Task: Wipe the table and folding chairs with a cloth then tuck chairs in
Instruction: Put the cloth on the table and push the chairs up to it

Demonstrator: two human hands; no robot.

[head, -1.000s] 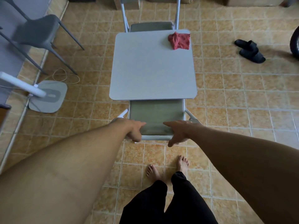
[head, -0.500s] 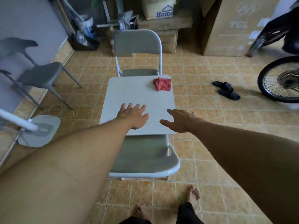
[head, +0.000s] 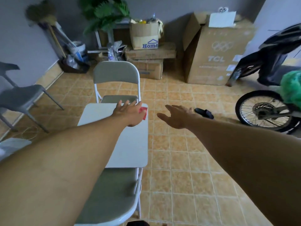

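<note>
A small white square table [head: 130, 149] stands in front of me. At its far right corner lies a red cloth [head: 143, 110], mostly hidden under my left hand [head: 128, 112], whose fingers are spread straight over it. My right hand [head: 176, 115] hovers open over the floor just right of the table, fingers relaxed. One grey folding chair [head: 116, 75] stands at the table's far side, its seat partly under the top. A second grey folding chair [head: 112, 198] is at the near side, its seat reaching under the table edge.
A grey plastic chair [head: 19, 98] stands at the left wall. Cardboard boxes [head: 216, 54], a plant and brooms line the back wall. A motorbike wheel [head: 263, 111] and a black sandal [head: 204, 113] are on the tiled floor at right.
Both hands left the near chair's front edge and reached forward over the table. My left hand has arrived on the red cloth. The view tilted up toward the back wall.
</note>
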